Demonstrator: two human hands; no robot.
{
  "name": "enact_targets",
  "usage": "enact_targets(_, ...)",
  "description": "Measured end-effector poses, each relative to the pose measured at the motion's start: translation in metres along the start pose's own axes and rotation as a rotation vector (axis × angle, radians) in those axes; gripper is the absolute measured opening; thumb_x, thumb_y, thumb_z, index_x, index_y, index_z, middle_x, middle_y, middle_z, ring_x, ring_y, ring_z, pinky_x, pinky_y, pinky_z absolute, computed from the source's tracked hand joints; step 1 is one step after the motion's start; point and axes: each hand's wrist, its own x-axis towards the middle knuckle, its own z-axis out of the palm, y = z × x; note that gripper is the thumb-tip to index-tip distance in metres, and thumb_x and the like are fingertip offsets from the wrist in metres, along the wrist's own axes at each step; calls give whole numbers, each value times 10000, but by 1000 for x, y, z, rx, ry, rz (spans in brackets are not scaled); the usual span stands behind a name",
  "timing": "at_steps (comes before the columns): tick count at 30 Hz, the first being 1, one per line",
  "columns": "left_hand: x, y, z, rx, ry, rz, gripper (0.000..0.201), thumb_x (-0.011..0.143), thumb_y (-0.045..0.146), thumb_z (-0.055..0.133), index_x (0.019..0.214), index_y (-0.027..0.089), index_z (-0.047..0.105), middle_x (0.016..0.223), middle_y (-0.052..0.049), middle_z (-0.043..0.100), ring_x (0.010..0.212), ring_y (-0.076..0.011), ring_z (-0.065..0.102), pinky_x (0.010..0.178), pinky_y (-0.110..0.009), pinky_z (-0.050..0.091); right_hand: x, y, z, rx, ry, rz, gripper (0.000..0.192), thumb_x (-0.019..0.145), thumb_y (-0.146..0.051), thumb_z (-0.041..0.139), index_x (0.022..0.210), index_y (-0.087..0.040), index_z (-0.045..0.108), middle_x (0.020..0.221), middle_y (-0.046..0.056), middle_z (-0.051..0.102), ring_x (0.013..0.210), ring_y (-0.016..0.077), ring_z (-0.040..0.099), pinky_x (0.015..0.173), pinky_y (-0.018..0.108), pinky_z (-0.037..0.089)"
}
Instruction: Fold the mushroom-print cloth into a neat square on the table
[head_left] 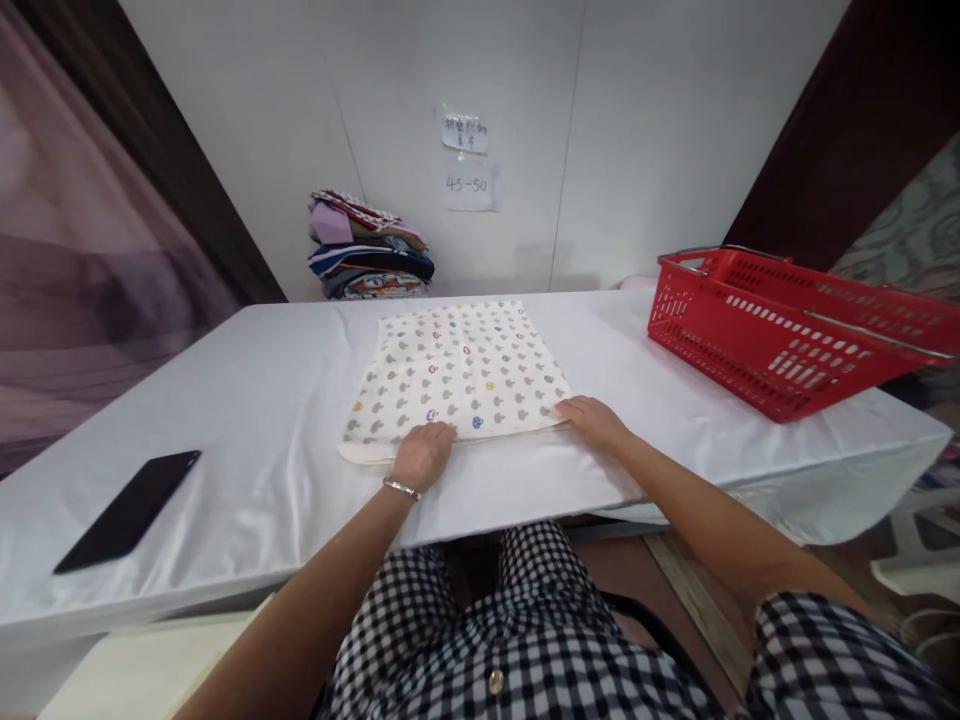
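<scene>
A white cloth (465, 370) with rows of small grey and coloured mushroom-like prints lies folded in layers on the table, its near edge towards me. My left hand (426, 452), with a silver bracelet at the wrist, is at the middle of that edge, its fingers curled on the fabric. At the near right corner my right hand (592, 420) pinches the cloth, fingertips on top. The thumbs are mostly hidden. Both hands rest low, close to the tabletop.
A white satin cloth covers the table (285, 400). A red plastic basket (780, 330) with metal handles stands on the right. A dark flat tablet-like object (127, 510) lies on the left. Folded fabrics (367, 245) are stacked at the back, against a wall with paper signs (471, 185).
</scene>
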Motion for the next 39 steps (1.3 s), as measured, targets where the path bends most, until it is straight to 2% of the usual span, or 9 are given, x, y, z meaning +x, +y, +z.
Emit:
enact_targets(6, 10, -4, -9, 32, 71, -17, 201, 839, 119, 409, 858, 169, 603, 802, -69, 625, 782, -194, 585, 692, -318, 425, 0, 12, -13, -36, 69, 14, 267, 850, -126, 467, 1008, -226, 658, 1023, 44, 647, 930, 184, 530, 776, 291, 402)
enact_targets(9, 20, -7, -19, 59, 122, -75, 193, 839, 135, 412, 852, 172, 601, 809, -73, 621, 778, -198, 577, 694, -322, 419, 5, 15, -22, -68, 163, 73, 279, 855, -118, 460, 1008, -244, 656, 1028, 42, 639, 924, 180, 517, 732, 272, 400)
enact_targets(11, 21, -6, -20, 71, 107, -84, 193, 835, 132, 410, 830, 174, 598, 808, -76, 618, 781, -201, 574, 697, -326, 419, 5, 15, -25, -80, 178, 106, 294, 850, -103, 460, 1020, -252, 648, 1048, 39, 630, 938, 180, 514, 710, 264, 400)
enact_targets(15, 12, 0, -10, 31, -8, 5, 177, 807, 104, 429, 820, 178, 589, 822, -76, 620, 799, -205, 578, 697, -330, 431, -5, 14, -18, -29, -17, 31, 307, 836, -84, 470, 1029, -253, 639, 1054, 23, 631, 956, 173, 531, 711, 249, 413)
enact_targets(17, 6, 2, -4, 16, -20, 20, 169, 796, 98, 445, 846, 175, 587, 852, -81, 621, 816, -212, 578, 698, -338, 437, -11, 13, -16, -9, -72, 22, 319, 848, -93, 449, 1064, -250, 623, 1092, 23, 621, 994, 173, 527, 734, 251, 421)
enact_targets(25, 4, 5, -6, 39, -34, -1, 180, 818, 105, 434, 870, 170, 593, 868, -86, 626, 840, -219, 583, 703, -343, 449, -17, 5, -24, -11, -130, -15, 280, 818, -112, 451, 1029, -216, 603, 1125, 57, 585, 1039, 199, 506, 777, 293, 436)
enact_targets(31, 3, 5, -3, 43, -39, -9, 189, 811, 101, 445, 893, 154, 607, 913, -98, 635, 854, -232, 584, 713, -358, 456, -16, 8, -14, -57, -117, -8, 250, 848, -106, 428, 1005, -197, 599, 1097, 75, 590, 984, 198, 524, 752, 290, 420)
enact_targets(34, 2, 6, -3, 17, -33, 2, 220, 802, 94, 443, 927, 159, 613, 961, -100, 635, 899, -234, 577, 740, -360, 459, -14, 4, -11, -117, -123, 4, 233, 844, -102, 457, 1016, -181, 592, 1058, 84, 599, 965, 198, 527, 753, 286, 404)
enact_targets(39, 0, 10, -9, 12, -54, 19, 259, 827, 122, 423, 997, 169, 612, 1040, -100, 617, 953, -231, 553, 776, -359, 450, -9, -8, -14, -298, -225, 10, 277, 866, -97, 405, 1092, -120, 563, 1064, 127, 594, 959, 229, 524, 749, 310, 393)
